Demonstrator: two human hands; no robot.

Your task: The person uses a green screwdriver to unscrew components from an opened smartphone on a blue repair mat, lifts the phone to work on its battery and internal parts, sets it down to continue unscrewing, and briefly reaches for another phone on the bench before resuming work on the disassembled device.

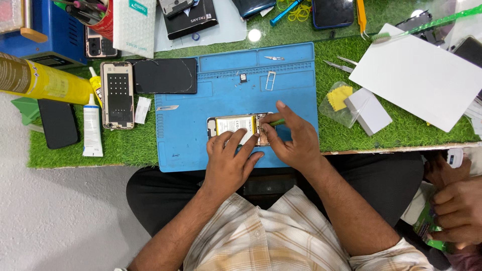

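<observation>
Green-handled tool [276,122] pinched in right hand [291,138], grip closed on it, tip set at opened phone [236,128]. Phone pressed flat under spread fingers of left hand [228,158], nothing clasped. Phone laid near front edge of blue work mat [186,135] on grass-covered tabletop [401,130]. Second opened phone [117,94], glue tube [92,128] seen left; white sheet [422,75] right.
</observation>
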